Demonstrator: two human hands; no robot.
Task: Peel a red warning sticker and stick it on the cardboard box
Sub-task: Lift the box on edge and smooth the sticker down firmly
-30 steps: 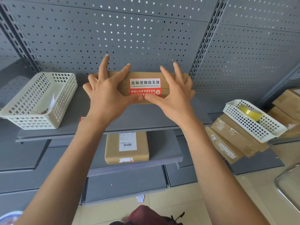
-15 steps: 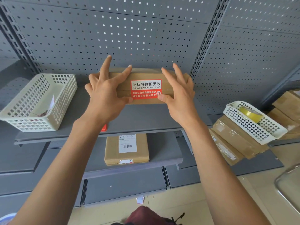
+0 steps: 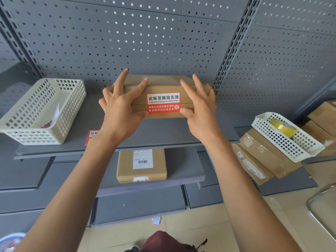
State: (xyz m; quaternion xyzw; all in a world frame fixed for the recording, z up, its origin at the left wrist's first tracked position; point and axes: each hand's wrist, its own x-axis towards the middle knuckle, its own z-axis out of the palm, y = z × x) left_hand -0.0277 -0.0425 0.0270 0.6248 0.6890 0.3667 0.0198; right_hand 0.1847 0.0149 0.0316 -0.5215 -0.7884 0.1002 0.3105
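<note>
- Presently, in the head view, we find the cardboard box (image 3: 163,99) resting on the grey shelf (image 3: 163,133) against the pegboard.
- We note the red warning sticker (image 3: 163,102) lying flat across the box's front seam.
- We record the left hand (image 3: 121,113) spread wide, thumb pressing just beside the sticker's left edge, fingers reaching over the box top.
- We record the right hand (image 3: 200,113) likewise splayed, thumb at the sticker's right edge; neither hand grips anything.
- We observe a white basket (image 3: 43,110) well apart on the left.
</note>
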